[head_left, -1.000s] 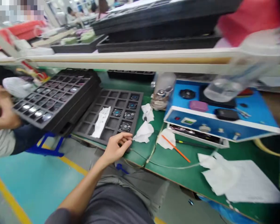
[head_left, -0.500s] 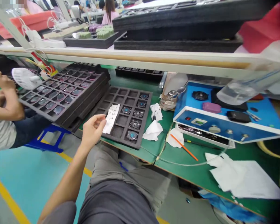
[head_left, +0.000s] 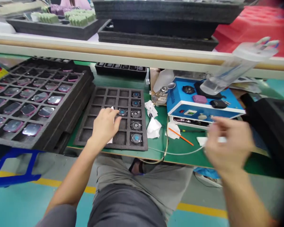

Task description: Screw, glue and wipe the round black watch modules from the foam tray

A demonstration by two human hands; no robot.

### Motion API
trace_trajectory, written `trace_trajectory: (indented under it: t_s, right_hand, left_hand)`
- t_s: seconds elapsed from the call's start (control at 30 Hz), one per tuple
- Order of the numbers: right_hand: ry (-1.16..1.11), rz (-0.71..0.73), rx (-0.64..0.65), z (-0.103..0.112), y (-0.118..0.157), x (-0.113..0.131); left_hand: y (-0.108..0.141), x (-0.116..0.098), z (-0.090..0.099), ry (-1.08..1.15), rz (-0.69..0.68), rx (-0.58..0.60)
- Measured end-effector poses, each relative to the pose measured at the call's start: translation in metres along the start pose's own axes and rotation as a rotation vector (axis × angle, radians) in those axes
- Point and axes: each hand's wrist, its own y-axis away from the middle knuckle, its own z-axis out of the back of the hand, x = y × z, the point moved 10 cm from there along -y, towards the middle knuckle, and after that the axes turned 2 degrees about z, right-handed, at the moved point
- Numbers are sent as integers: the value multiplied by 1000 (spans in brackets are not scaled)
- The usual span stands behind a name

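My left hand (head_left: 105, 124) is over the dark foam tray (head_left: 142, 145), above a strip of white paper (head_left: 110, 141) that it mostly covers. Its fingers are bent, thumb and forefinger a little apart, close to the left edge of a round black watch part (head_left: 122, 112) in a tray pocket. Whether they touch it I cannot tell. Several similar round parts (head_left: 136, 137) fill the tray's right column. My right hand (head_left: 229, 142), smeared by motion, is raised in front of the blue box (head_left: 205, 113) with its fingers curled; anything in them cannot be made out.
Stacked foam trays (head_left: 44, 126) of purple-rimmed parts stand at left, a blue stool (head_left: 26, 164) below. Crumpled tissues (head_left: 153, 128), an orange stick (head_left: 181, 136) and a thin hose lie on the green bench. A glass jar (head_left: 160, 96) stands behind. A shelf (head_left: 132, 56) crosses above.
The view has swung right. My left hand has moved from beside the paper strip to over it, near the round watch part. My right hand has come into view at the right.
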Motion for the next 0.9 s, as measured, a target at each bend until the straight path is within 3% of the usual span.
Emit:
trace_trajectory:
  t_s: [0.1, 0.2, 0.27, 0.33, 0.47, 0.57, 0.7, 0.8, 0.9]
  right_hand:
    - [-127, -2, 63, -39, 42, 24]
    - [-170, -242, 78, -68, 79, 11]
    - [-183, -323, 76, -77, 92, 3]
    - [-194, -307, 76, -80, 95, 2]
    - [-231, -243, 93, -84, 91, 6]
    - [-273, -262, 121, -87, 89, 5]
    - [-314, -282, 131, -87, 86, 4]
    - [-345, -293, 164, -89, 83, 4]
    - [-370, -325, 224, -95, 85, 3]
  left_hand:
    - [-31, 9, 8, -53, -21, 47]
    - [-73, 7, -2, -51, -51, 114]
    - [-105, 2, -25, -24, -36, 225]
    - [-136, -3, -55, -14, 9, 341]
    - [-185, -8, -104, -54, 110, 399]
    - [-199, -4, -132, -78, 197, 435]
    - [-203, 2, -146, -47, 266, 434]
    - [-204, 0, -142, 44, 274, 395]
    - [-204, -13, -121, 160, 218, 293]
